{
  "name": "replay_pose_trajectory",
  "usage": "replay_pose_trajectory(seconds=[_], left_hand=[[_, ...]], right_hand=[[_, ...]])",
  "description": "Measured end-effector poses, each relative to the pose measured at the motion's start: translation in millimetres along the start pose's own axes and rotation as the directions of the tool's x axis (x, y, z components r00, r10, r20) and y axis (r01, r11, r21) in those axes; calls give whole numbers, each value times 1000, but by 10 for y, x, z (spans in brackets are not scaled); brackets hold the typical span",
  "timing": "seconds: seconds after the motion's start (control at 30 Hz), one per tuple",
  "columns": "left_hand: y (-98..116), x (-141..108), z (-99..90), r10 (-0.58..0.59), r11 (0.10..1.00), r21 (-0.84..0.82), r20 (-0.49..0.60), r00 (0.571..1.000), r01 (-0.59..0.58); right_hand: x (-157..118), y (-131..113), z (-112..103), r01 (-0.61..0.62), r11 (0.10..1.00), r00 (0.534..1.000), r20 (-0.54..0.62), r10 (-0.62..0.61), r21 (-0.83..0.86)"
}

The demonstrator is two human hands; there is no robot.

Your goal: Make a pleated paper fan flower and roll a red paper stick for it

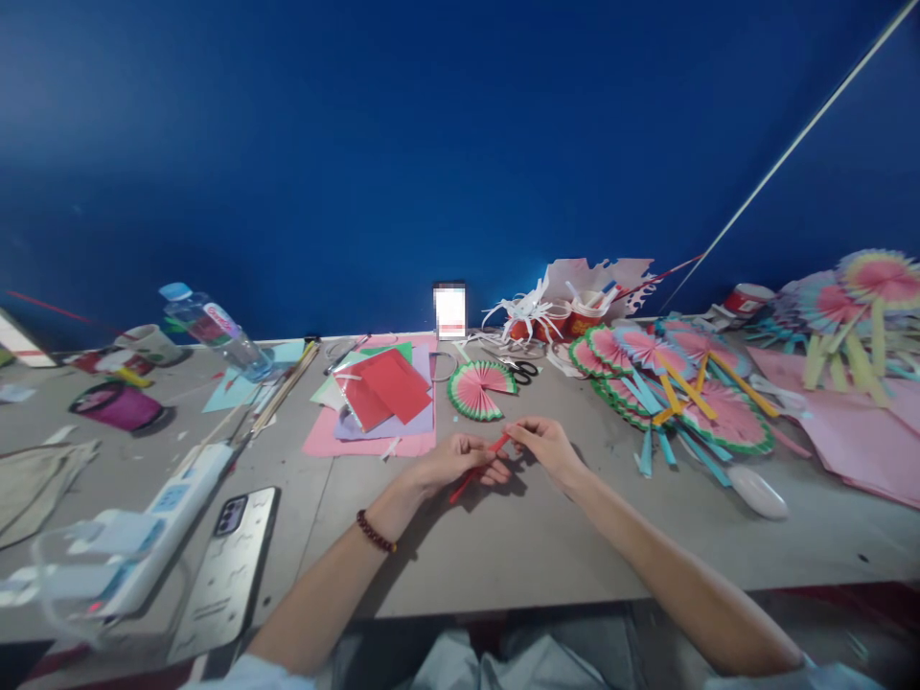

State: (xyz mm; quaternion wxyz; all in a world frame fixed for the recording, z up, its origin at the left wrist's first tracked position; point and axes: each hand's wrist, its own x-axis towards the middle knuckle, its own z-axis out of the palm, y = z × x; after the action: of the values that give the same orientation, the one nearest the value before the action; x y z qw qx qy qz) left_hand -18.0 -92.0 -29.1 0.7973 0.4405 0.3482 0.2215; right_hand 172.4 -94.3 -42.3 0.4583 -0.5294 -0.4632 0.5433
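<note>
Between my two hands is a narrow red paper strip (466, 487), held above the grey table near the middle. My left hand (461, 460) grips it along its length, with the lower end sticking out below the fingers. The upper end is pinched between thumb and fingers of my right hand (542, 443). Just beyond my hands lies a pleated paper fan (474, 391), pink with a green and white edge, spread almost into a full circle with a gap at the right. Black-handled scissors (527, 371) rest right behind the fan.
Left of the fan, red paper sheets (392, 388) lie on coloured paper. A power strip (169, 522), a phone (228, 565) and a tilted bottle (219, 331) are further left. On the right are several finished paper fans (725, 412) and a white oval object (758, 492). A lit screen (449, 311) leans against the blue wall.
</note>
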Motion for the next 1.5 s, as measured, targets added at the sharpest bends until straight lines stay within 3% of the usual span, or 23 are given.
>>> replay_pose_trajectory(seconds=[0.27,0.67,0.93,1.07,1.3,1.5], left_hand=[[-9,-4,1,3,1000,23,2,1000,-3],[0,14,17,-5,998,58,-94,996,10],[-32,35,43,41,997,65,-131,991,-33],[-18,25,66,30,996,91,-117,993,-19],[-23,42,53,18,999,38,-125,992,-13],[35,9,46,7,999,33,-121,993,-3]], right_hand=[[-9,-23,7,-8,1000,1000,-30,8,3],[-8,-36,7,17,1000,999,-47,-16,22],[3,-6,-15,-107,984,989,115,91,142],[-16,13,5,-123,987,974,202,101,101],[15,34,0,-57,998,998,6,57,7],[1,11,7,-17,1000,999,-36,17,5]])
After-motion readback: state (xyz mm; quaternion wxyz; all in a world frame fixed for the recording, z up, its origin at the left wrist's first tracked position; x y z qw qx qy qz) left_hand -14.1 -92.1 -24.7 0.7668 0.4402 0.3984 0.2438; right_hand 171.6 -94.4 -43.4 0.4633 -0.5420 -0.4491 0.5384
